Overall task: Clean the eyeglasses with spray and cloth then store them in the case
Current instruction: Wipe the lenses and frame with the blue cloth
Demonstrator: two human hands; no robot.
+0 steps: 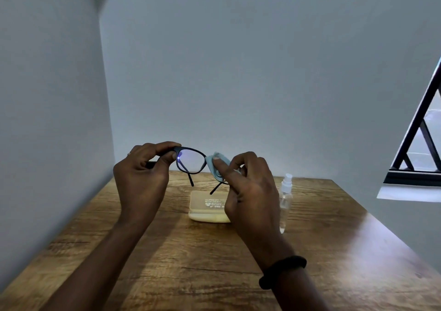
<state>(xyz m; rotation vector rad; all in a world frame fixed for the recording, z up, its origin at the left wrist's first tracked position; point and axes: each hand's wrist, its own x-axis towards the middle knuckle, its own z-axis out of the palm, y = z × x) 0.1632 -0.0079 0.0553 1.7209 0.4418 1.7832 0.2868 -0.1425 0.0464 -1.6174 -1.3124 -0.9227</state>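
**Wiping one lens, glasses held in the air over the table**

Glasses (191, 160): black frame, held up above the table (167, 251), not touching it. Front faces away from the camera, temples unfolded and pointing down and toward the camera. The lens on the left side of the picture is bare and shows a bluish glare. The other lens is covered by the cloth (216, 165).

Left hand (140, 174): thumb and forefinger pinch the frame at its left corner, by the hinge. Remaining fingers curl loosely under it. A ring shows on one finger.

Right hand (248, 189): fingers pinch the light blue cloth, folded over the lens on the right side, thumb on the near face. Fingers behind the lens are hidden, so I cannot tell how they sit. Black band (282, 272) on the wrist.

Case (207, 208): pale yellow, shut, lying flat on the table directly below the glasses, well apart from them. White print on the lid, too blurred to read. Its right end is hidden by the right hand.

Spray (285, 199): clear bottle, white nozzle, upright on the table just right of the case, partly behind the right hand.

Table is wood-grain, set into a corner of plain grey walls (238, 71). Window (420, 150) with black bars at right edge.
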